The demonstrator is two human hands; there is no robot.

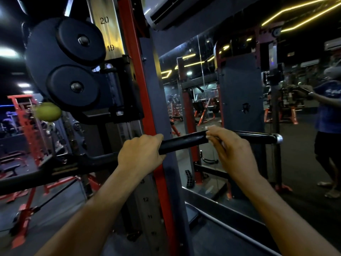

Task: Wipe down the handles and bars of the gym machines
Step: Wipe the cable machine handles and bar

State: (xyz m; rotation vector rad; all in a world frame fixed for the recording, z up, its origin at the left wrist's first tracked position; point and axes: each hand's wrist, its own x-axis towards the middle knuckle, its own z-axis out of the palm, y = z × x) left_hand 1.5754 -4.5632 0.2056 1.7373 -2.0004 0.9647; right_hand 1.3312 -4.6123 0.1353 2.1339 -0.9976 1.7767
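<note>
Black bar (184, 141) lying level before red upright (140, 89) — left hand (142, 154) gripping it, fingers curling over; right hand (228, 145) pinching it nearer chrome end cap (279, 139). Pulley discs (73, 71) hanging above — mirror (239, 108) behind.

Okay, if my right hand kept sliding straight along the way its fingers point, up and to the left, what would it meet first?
Probably the left hand, which grips the same black bar further along; the right hand has bare bar between them.
</note>
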